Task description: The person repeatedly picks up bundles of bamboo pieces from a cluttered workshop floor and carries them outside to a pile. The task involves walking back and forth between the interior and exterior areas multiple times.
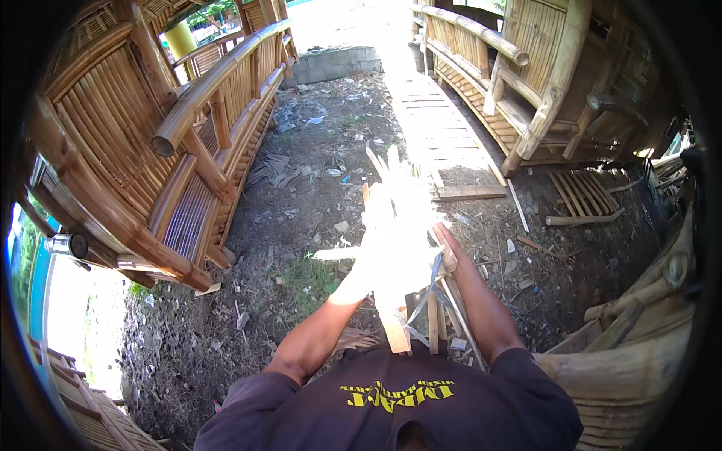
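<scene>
A bundle of wooden strips and slats (393, 323) lies between my forearms, its near ends close to my chest. Strong sunlight bleaches its middle almost white. My left hand (361, 278) supports the bundle from the left, its fingers lost in the glare. On the other side my right hand (441, 231) holds it, with the forearm running along the pieces and the fingers also washed out. A grey strap-like strip (435, 269) hangs around the near right part of the bundle. Long ends of wood (374, 161) stick out beyond my hands.
A bamboo bench (203, 173) stands left, another bamboo structure (519, 83) right. Slatted boards (432, 113) and a plank (470, 192) lie ahead. A small bamboo rack (583, 197) and thick poles (624, 353) are at right. Scraps litter the dirt; a low block wall (335, 65) crosses behind.
</scene>
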The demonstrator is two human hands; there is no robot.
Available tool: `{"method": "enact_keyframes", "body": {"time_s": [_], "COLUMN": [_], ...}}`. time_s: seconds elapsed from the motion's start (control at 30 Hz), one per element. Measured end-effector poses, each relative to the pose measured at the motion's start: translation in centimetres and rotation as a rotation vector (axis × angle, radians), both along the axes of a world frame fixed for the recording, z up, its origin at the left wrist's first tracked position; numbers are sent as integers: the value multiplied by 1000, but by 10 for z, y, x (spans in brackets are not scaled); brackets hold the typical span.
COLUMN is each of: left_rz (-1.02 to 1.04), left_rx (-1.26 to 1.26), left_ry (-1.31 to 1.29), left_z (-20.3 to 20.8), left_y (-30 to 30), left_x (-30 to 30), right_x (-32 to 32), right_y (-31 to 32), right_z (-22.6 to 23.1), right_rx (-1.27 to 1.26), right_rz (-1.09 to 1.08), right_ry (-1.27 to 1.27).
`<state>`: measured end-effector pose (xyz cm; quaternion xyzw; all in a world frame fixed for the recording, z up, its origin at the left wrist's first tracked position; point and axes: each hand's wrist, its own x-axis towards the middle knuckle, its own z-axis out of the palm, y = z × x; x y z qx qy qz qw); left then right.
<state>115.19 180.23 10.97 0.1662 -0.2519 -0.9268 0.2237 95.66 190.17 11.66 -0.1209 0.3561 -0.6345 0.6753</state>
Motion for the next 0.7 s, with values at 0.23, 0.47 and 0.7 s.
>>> {"method": "enact_keyframes", "body": {"time_s": [0.23, 0.47, 0.7], "left_rz": [80, 49, 34], "left_rx": [121, 120, 31], "left_ry": [30, -34, -76], "left_z": [54, 44, 70], "left_y": [-219, -498, -744], "left_x": [-87, -200, -314], "right_x": [-115, -216, -329], "right_y": [-279, -540, -770], "right_z": [32, 32, 54], "right_rx": [-22, 27, 52], "right_rz": [178, 98, -37], "right_ry": [-16, 55, 143]}}
